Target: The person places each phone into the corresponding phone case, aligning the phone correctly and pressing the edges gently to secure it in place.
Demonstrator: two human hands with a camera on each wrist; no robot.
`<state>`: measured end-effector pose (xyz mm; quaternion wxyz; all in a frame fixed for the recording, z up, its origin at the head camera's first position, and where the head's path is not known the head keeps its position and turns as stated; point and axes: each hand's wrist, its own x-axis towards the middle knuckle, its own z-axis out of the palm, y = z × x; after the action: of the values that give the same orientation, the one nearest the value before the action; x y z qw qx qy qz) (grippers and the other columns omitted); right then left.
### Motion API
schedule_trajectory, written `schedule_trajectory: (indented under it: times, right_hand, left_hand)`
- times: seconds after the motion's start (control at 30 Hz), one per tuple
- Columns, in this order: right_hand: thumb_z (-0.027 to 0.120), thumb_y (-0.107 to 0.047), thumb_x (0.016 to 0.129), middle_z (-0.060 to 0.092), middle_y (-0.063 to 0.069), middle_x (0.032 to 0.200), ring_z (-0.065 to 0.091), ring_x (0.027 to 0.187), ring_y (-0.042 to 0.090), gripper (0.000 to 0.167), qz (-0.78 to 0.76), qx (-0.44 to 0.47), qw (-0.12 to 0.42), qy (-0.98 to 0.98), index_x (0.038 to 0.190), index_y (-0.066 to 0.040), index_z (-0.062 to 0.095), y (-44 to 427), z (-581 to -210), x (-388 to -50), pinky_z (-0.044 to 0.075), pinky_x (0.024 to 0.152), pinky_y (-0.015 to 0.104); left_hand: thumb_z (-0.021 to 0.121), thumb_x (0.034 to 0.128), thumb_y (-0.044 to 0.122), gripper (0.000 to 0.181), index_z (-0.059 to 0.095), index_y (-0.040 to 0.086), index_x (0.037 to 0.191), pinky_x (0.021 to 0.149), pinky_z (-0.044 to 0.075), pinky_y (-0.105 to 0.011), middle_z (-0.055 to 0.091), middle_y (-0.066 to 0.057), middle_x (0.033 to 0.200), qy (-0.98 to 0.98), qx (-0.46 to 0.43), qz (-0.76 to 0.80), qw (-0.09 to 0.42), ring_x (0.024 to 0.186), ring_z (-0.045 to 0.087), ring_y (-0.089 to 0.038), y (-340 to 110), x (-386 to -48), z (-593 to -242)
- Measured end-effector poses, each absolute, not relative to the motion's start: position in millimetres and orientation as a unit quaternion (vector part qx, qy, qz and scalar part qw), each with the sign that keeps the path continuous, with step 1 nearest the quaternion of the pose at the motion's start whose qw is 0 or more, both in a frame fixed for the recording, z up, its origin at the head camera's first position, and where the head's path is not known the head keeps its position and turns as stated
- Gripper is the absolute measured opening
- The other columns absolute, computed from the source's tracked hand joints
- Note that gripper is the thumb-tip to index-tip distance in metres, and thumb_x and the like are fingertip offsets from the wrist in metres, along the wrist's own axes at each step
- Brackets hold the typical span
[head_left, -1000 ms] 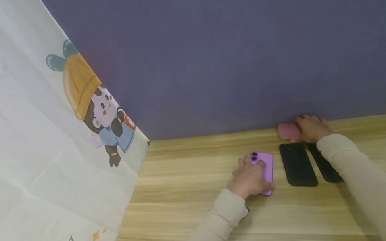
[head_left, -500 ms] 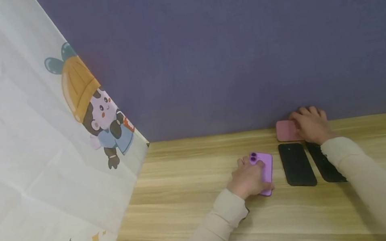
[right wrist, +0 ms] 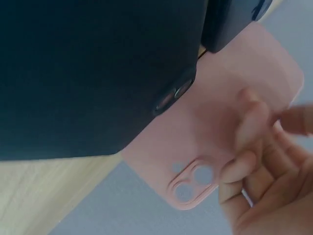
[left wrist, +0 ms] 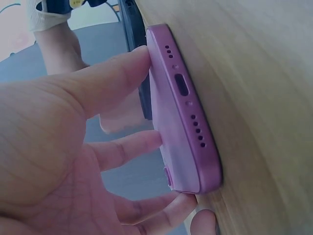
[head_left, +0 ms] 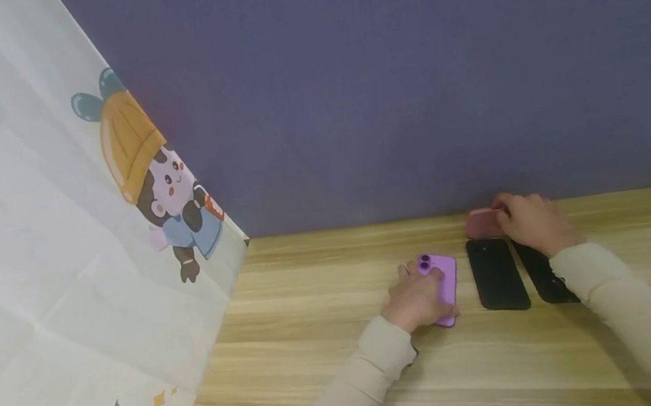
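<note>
While the left hand [head_left: 414, 295] held the purple phone [head_left: 446, 272] flat on the worktop [head_left: 295, 344], the right hand [head_left: 531, 220] pinched the pink case [head_left: 481, 224] near the back edge. Left wrist view: thumb and index finger bore on the phone's back, remaining fingers met its side edge; port and speaker holes faced the camera. Head view: its twin lenses sat at the upper left corner. Right wrist view: fingers curled at the case's edge, partly blurred; grey showed through its two round camera openings. A first dark phone [head_left: 498, 274] lay between the purple phone and a second dark phone [head_left: 541, 274], near the latter with a narrow gap; the second was partly covered by the right sleeve [head_left: 590, 267]. Both lay just in front of the case. Behind rose a purple-grey panel [head_left: 348, 90]; at left, a white sheet [head_left: 25, 222] bore a cartoon figure [head_left: 172, 189] in an orange hat.
</note>
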<state>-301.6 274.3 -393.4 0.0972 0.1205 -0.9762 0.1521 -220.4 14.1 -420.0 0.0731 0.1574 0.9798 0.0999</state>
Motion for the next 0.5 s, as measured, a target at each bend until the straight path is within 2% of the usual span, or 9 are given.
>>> schedule_trajectory:
  times: [0.13, 0.2, 0.23, 0.3, 0.37, 0.43, 0.47, 0.5]
  right_hand:
    - [0.047, -0.028, 0.107, 0.072, 0.029, 0.094, 0.065, 0.066, 0.040, 0.040, 0.179, 0.083, 0.135, -0.971, 0.114, 0.007, 0.066, 273, -398, -294, 0.051, 0.060, 0.056]
    - [0.052, -0.026, 0.105, 0.071, 0.028, 0.088, 0.064, 0.065, 0.040, 0.038, 0.204, 0.064, 0.160, -0.964, 0.107, 0.008, 0.067, 276, -399, -291, 0.050, 0.055, 0.050]
    - [0.053, -0.024, 0.103, 0.069, 0.025, 0.079, 0.061, 0.060, 0.036, 0.034, 0.217, 0.055, 0.166, -0.960, 0.098, 0.007, 0.067, 277, -399, -289, 0.047, 0.050, 0.046]
    - [0.055, -0.017, 0.097, 0.066, 0.020, 0.072, 0.056, 0.055, 0.028, 0.025, 0.239, 0.038, 0.178, -0.954, 0.094, 0.006, 0.064, 281, -397, -286, 0.040, 0.048, 0.036]
    - [0.052, -0.014, 0.094, 0.066, 0.021, 0.076, 0.053, 0.055, 0.025, 0.025, 0.260, 0.017, 0.171, -0.950, 0.103, 0.008, 0.060, 285, -395, -281, 0.038, 0.048, 0.032]
    - [0.051, -0.014, 0.095, 0.068, 0.027, 0.080, 0.056, 0.056, 0.027, 0.034, 0.276, -0.002, 0.152, -0.949, 0.118, 0.011, 0.052, 289, -391, -275, 0.039, 0.047, 0.032]
    - [0.052, -0.015, 0.096, 0.069, 0.031, 0.087, 0.059, 0.060, 0.029, 0.045, 0.282, -0.007, 0.145, -0.948, 0.131, 0.014, 0.046, 291, -390, -273, 0.040, 0.050, 0.032]
    - [0.052, -0.016, 0.098, 0.069, 0.035, 0.094, 0.062, 0.063, 0.030, 0.051, 0.290, -0.012, 0.133, -0.948, 0.136, 0.016, 0.040, 292, -389, -270, 0.042, 0.050, 0.031]
  left_hand:
    - [0.085, 0.0753, 0.056, 0.068, 0.062, 0.032, 0.135, 0.069, 0.051, -0.036, 0.054, -0.005, 0.126, 0.979, 0.157, 0.105, 0.074, 0.104, 0.042, -0.017, 13, -220, -421]
    - [0.085, 0.0755, 0.057, 0.068, 0.061, 0.032, 0.135, 0.069, 0.051, -0.036, 0.053, -0.005, 0.129, 0.979, 0.156, 0.105, 0.074, 0.105, 0.043, -0.017, 14, -220, -421]
    - [0.085, 0.0755, 0.057, 0.068, 0.061, 0.033, 0.135, 0.069, 0.051, -0.037, 0.053, -0.005, 0.130, 0.980, 0.155, 0.105, 0.074, 0.106, 0.043, -0.017, 14, -220, -422]
    - [0.085, 0.0754, 0.057, 0.068, 0.061, 0.032, 0.134, 0.069, 0.051, -0.037, 0.053, -0.005, 0.132, 0.980, 0.152, 0.106, 0.075, 0.107, 0.043, -0.018, 14, -219, -422]
    - [0.085, 0.0752, 0.057, 0.068, 0.061, 0.032, 0.134, 0.069, 0.052, -0.037, 0.052, -0.005, 0.133, 0.980, 0.151, 0.108, 0.076, 0.107, 0.043, -0.018, 15, -219, -422]
    - [0.086, 0.0752, 0.056, 0.068, 0.061, 0.032, 0.134, 0.070, 0.051, -0.037, 0.052, -0.005, 0.132, 0.979, 0.152, 0.110, 0.076, 0.107, 0.043, -0.018, 14, -220, -422]
    - [0.086, 0.0751, 0.056, 0.068, 0.062, 0.031, 0.134, 0.069, 0.051, -0.037, 0.053, -0.005, 0.132, 0.979, 0.153, 0.112, 0.077, 0.107, 0.043, -0.018, 14, -220, -422]
    - [0.086, 0.0752, 0.056, 0.069, 0.062, 0.031, 0.134, 0.069, 0.051, -0.037, 0.053, -0.005, 0.131, 0.979, 0.153, 0.113, 0.078, 0.107, 0.043, -0.018, 14, -220, -422]
